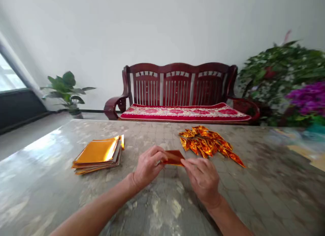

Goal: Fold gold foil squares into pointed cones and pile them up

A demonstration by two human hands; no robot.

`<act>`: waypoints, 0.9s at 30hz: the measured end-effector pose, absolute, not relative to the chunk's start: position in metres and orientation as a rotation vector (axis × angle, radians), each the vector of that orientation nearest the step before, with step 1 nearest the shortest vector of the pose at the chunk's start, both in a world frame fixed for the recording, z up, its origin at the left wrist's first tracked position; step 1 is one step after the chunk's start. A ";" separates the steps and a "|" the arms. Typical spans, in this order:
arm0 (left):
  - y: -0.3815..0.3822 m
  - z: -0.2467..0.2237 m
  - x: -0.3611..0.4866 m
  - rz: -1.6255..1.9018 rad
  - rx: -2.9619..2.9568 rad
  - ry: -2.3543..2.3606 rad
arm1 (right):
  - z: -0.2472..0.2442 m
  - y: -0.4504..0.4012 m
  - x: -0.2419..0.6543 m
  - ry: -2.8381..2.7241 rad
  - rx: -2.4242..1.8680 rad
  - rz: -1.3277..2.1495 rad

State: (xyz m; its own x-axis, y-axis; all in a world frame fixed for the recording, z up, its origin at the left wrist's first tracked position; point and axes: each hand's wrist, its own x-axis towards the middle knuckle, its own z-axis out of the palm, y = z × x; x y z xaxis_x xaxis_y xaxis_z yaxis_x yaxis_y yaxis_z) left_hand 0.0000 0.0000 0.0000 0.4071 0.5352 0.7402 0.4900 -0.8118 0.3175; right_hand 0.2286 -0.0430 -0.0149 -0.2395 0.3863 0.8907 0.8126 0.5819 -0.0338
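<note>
A sheet of gold foil paper (174, 156), partly folded over, is held above the table between my two hands. My left hand (150, 164) pinches its left end with thumb and fingers. At its right end, the fingertips of my right hand (203, 177) are closed on the near corner. To the left lies a stack of flat gold foil sheets (95, 152), slightly uneven at the edges. Beyond my right hand, a loose pile of folded, pointed foil pieces (207, 143) glints orange-gold.
The table (157, 209) has a glossy, marbled covering. Behind it stands a dark red wooden bench (175, 88) with a patterned cushion (182, 111). A potted plant (67, 88) is at the left, purple flowers (309, 97) at the right. Blurred plastic and paper (302, 149) lie on the right side.
</note>
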 end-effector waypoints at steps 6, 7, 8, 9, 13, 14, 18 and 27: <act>-0.008 -0.031 -0.014 0.902 2.902 1.118 | -0.030 -0.048 0.221 -2.069 -1.095 -0.431; -0.009 -0.035 -0.016 0.814 2.954 1.128 | -0.032 -0.048 0.220 -2.098 -1.122 -0.387; -0.010 -0.039 -0.017 0.744 2.992 1.133 | -0.035 -0.048 0.219 -2.122 -1.146 -0.342; -0.011 -0.042 -0.018 0.688 3.017 1.134 | -0.037 -0.048 0.217 -2.142 -1.169 -0.297; -0.011 -0.046 -0.024 0.581 2.966 1.126 | -0.041 -0.047 0.213 -2.210 -1.253 -0.120; -0.010 -0.046 -0.025 0.577 2.924 1.124 | -0.042 -0.046 0.212 -2.223 -1.270 -0.079; -0.011 -0.039 -0.025 0.616 2.680 1.158 | -0.042 -0.040 0.211 -2.223 -1.360 0.085; -0.010 -0.029 -0.019 0.601 2.257 1.337 | -0.036 -0.030 0.208 -2.119 -1.522 0.342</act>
